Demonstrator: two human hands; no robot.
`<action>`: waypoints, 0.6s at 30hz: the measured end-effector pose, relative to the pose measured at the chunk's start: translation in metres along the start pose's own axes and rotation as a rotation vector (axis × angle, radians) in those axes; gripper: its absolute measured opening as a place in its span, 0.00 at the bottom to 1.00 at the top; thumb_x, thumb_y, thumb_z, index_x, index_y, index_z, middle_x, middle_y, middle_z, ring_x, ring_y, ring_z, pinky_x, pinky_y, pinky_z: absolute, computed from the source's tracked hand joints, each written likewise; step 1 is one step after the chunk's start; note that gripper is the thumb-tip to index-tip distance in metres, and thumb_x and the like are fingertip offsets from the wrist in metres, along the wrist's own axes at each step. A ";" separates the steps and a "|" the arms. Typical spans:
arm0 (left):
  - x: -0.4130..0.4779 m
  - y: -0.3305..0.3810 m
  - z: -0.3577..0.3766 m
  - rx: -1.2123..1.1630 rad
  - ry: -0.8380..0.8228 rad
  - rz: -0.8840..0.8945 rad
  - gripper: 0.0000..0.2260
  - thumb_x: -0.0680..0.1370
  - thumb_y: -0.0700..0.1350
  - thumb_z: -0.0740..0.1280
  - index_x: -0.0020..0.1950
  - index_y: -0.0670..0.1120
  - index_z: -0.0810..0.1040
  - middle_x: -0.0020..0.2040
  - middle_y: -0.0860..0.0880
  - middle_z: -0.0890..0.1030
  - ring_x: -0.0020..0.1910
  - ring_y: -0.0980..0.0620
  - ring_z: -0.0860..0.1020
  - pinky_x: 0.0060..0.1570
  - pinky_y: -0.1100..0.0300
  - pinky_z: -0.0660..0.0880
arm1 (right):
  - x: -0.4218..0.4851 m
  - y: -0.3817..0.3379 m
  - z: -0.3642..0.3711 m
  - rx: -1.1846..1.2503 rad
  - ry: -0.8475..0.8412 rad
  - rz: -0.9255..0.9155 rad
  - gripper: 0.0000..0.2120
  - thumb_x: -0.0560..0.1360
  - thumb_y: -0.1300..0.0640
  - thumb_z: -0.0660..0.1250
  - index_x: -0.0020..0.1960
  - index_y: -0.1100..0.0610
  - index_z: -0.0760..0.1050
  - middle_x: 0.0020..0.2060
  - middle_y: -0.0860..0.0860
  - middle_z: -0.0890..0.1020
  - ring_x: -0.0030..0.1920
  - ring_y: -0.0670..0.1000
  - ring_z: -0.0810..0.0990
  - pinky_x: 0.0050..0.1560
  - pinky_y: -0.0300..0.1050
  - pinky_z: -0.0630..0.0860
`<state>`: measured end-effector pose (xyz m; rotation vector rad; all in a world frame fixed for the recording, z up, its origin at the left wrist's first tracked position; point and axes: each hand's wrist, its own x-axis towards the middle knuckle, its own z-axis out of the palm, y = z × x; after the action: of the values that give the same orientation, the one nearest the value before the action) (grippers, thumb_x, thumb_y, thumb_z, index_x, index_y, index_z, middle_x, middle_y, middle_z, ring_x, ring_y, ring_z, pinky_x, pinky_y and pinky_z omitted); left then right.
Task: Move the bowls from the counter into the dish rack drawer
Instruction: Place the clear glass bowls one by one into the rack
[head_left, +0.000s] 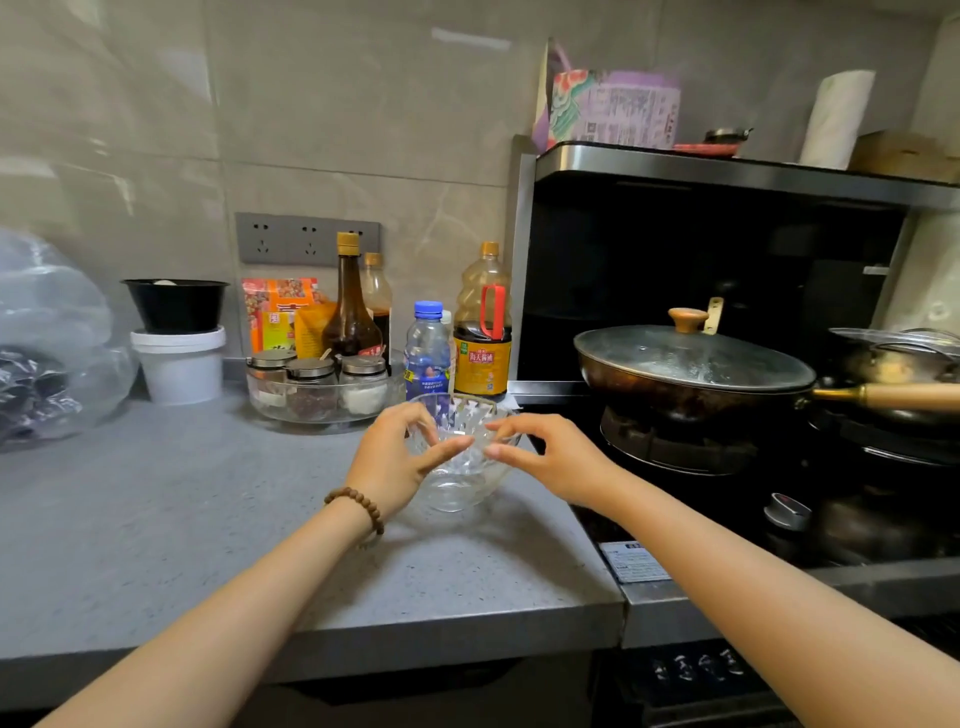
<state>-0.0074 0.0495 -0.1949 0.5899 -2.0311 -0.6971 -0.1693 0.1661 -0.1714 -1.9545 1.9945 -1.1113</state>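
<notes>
both hands, left hand and right hand, curl half-closed fingers around the clear cut-glass bowl on the grey counter, steadying fragile glass for lifting.

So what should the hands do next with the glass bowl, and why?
Probably close both hands on the rim and lift. The left hand and right hand already curl around the clear glass bowl, which still sits on the grey counter, and no drawer is in view.
</notes>
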 end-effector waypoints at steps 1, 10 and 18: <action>0.002 0.007 0.002 -0.034 0.004 0.008 0.21 0.62 0.66 0.67 0.34 0.49 0.71 0.37 0.53 0.76 0.44 0.52 0.75 0.50 0.55 0.72 | -0.003 -0.001 -0.008 -0.007 0.021 -0.014 0.11 0.73 0.49 0.68 0.48 0.57 0.81 0.60 0.47 0.79 0.62 0.44 0.75 0.65 0.46 0.68; -0.001 0.082 0.064 -0.301 -0.234 0.044 0.14 0.70 0.53 0.70 0.34 0.46 0.69 0.28 0.57 0.74 0.31 0.65 0.74 0.42 0.68 0.70 | -0.076 0.005 -0.094 -0.107 0.017 0.020 0.14 0.67 0.35 0.63 0.43 0.41 0.81 0.48 0.35 0.82 0.51 0.32 0.77 0.50 0.31 0.68; -0.019 0.143 0.160 -0.490 -0.519 -0.059 0.17 0.67 0.62 0.68 0.33 0.50 0.72 0.34 0.63 0.82 0.45 0.64 0.79 0.54 0.58 0.75 | -0.169 0.039 -0.165 -0.071 0.017 0.168 0.14 0.67 0.37 0.66 0.42 0.44 0.83 0.41 0.40 0.85 0.45 0.36 0.82 0.47 0.35 0.73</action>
<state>-0.1556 0.2054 -0.1830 0.1872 -2.1845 -1.4466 -0.2696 0.3808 -0.1411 -1.7745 2.1889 -1.0338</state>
